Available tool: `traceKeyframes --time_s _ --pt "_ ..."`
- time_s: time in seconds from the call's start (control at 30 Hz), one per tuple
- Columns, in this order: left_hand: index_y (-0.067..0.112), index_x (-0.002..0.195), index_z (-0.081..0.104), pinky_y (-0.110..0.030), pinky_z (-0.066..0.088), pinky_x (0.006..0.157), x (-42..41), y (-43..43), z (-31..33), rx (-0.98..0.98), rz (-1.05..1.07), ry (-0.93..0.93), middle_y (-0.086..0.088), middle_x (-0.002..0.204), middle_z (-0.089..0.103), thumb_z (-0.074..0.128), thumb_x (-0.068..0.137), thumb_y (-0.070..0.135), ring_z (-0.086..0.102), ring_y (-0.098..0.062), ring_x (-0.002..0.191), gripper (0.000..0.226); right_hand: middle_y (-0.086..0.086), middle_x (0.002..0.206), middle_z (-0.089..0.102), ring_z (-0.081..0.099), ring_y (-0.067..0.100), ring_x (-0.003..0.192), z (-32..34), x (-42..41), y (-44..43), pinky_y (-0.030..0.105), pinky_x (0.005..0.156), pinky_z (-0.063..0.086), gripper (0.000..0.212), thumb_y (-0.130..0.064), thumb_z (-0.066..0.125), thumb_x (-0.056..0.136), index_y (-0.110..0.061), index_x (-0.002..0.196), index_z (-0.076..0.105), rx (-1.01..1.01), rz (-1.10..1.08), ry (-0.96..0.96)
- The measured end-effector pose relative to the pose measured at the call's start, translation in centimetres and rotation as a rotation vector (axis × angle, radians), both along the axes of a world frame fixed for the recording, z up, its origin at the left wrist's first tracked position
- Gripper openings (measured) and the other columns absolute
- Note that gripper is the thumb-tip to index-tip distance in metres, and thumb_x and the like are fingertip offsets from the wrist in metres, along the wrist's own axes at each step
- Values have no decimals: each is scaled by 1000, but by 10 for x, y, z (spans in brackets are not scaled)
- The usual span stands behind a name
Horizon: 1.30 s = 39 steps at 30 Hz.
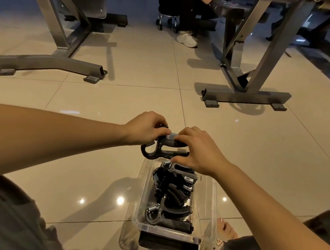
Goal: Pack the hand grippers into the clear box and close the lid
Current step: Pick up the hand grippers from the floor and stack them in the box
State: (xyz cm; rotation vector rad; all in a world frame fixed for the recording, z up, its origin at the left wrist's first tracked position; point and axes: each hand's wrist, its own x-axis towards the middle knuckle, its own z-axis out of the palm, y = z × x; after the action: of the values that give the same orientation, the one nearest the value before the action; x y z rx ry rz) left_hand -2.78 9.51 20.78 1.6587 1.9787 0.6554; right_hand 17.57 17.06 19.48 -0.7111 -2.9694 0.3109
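Just below the middle of the frame, both hands hold one black hand gripper [166, 148] in the air over the far end of the clear box [139, 205]. The left hand [147, 127] curls its fingers round the top of the gripper beside its coil spring, and its fingertips are hidden behind the tool. The right hand [198, 152] pinches the two handles, with fingers on the upper one and the thumb under the lower one, and it covers the handle ends. The box sits on the tiled floor [256, 158] at lower centre with its top open. Inside it, the packed grippers [172, 190] lie in a tangled black heap with silver springs showing here and there, and their number cannot be counted. The far rim of the box is hidden behind the right hand. A dark flat piece [162, 245] sticks out from under the near end of the box and is cut off by the bottom edge, so I cannot tell what it is. A bare foot [226, 229] shows at lower right, partly blurred through the clear wall. Grey metal frames stand at upper left [50, 61] and upper right [248, 96]. At top centre a seated person [189, 12] is cropped by the frame, with one white shoe [187, 39] on the floor.
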Motion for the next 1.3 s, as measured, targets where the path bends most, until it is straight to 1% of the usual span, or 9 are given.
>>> traceKeyframes --time_s 0.13,0.3,0.4,0.47,0.57,0.7,0.97,1.1,1.3 --pt "17 99 76 -24 49 71 3 13 -4 -34 44 -101 7 88 72 64 96 31 65 -9 80 18 -4 130 53 45 19 121 -14 5 -2 36 105 38 73 -61 68 81 -25 142 48 171 0 -39" --pt "13 96 77 -21 48 62 6 26 -13 -75 40 -215 6 77 72 65 96 27 60 1 59 18 -3 129 58 48 21 120 -22 10 3 36 96 48 64 -49 70 83 -22 138 51 171 -25 -48" --pt "13 105 74 -32 56 74 3 32 -20 -147 30 -248 -1 87 74 61 99 28 67 -10 75 21 -4 131 58 46 20 123 -29 14 10 35 95 49 60 -44 71 84 -22 136 52 138 -33 -71" --pt "15 120 68 -37 54 86 -5 33 -25 -194 -23 -108 -4 106 73 56 101 34 68 -19 94 29 -5 132 56 45 20 125 -38 17 17 36 96 48 60 -44 72 84 -22 136 52 94 -56 -121" --pt "18 144 50 -34 44 101 -14 24 -36 -265 -216 378 -3 139 57 58 96 52 54 -20 123 60 -3 124 56 46 22 122 -59 19 29 39 92 50 55 -46 73 83 -21 129 55 -12 -126 -221" --pt "10 154 32 -38 27 120 -13 4 -65 -439 -391 606 -9 164 25 66 79 71 27 -26 148 103 3 119 57 50 26 117 -86 11 40 39 91 49 52 -49 75 83 -16 121 59 -107 -183 -358" --pt "7 160 7 -24 1 121 -25 -3 -77 -455 -449 520 -9 169 -3 70 69 76 1 -21 155 131 5 117 60 55 27 111 -127 -5 55 40 89 51 53 -49 78 80 -16 118 63 -194 -184 -446" --pt "7 160 9 -20 -2 117 -28 -5 -82 -423 -454 498 -9 169 -1 72 68 76 2 -21 155 131 4 115 60 55 26 110 -138 -5 58 38 87 52 51 -46 80 79 -17 118 64 -231 -187 -443" --pt "7 160 11 -27 6 122 -27 -3 -80 -422 -451 497 -9 169 -1 71 67 77 2 -22 155 130 5 115 62 57 26 109 -143 -4 56 37 87 53 46 -41 81 80 -17 116 64 -234 -217 -457"
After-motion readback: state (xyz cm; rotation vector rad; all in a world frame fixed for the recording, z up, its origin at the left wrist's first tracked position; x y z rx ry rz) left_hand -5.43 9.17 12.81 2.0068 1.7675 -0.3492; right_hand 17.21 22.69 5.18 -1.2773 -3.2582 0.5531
